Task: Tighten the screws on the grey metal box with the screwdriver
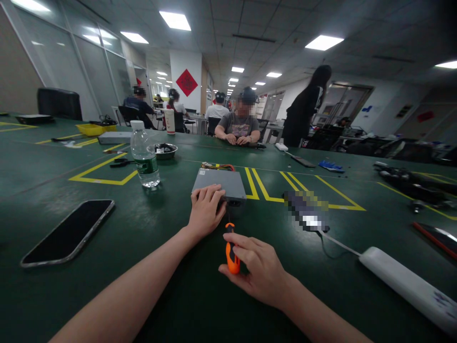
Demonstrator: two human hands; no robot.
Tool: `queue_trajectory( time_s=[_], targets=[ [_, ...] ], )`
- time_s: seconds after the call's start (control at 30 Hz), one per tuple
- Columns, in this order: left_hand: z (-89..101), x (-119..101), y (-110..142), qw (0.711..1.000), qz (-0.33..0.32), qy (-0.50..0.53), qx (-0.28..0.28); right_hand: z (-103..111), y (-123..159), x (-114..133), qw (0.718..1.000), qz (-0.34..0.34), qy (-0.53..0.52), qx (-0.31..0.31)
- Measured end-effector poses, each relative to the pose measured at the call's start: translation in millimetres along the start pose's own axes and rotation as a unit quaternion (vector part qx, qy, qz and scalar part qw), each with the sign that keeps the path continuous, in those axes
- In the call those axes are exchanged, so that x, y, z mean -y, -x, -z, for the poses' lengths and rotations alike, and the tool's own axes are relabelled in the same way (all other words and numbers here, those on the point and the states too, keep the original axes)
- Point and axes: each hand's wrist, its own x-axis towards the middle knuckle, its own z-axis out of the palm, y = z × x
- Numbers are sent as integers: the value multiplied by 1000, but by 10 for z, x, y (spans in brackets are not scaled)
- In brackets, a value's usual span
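A grey metal computer power supply [226,182] lies flat on the green table, its socket side facing me and a bundle of coloured wires at its far side. My left hand [206,209] grips its near left edge, fingers over the top and thumb at the front. In my right hand [262,269] is an orange and black screwdriver [233,259], held by the handle between fingers and thumb. Its shaft points away from me at the front face of the power supply; whether the tip touches a screw I cannot make out.
A water bottle [145,159] and a metal bowl [166,151] stand to the left, with a phone [69,232] nearer me. On the right lie a blurred-out device [307,212] with a cable and a white power strip [410,286]. A person [238,126] sits opposite.
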Motion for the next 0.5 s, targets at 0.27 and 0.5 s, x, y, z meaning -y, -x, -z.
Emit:
queue_trajectory(
  time_s=[0.27,0.5],
  targets=[
    [8,-2,-9,1000,1,4,3,25,-19,-11,997,20,60,35],
    [10,-10,-5,1000,1,5,4,-73,30,-102,993,13,119,-24]
  ],
)
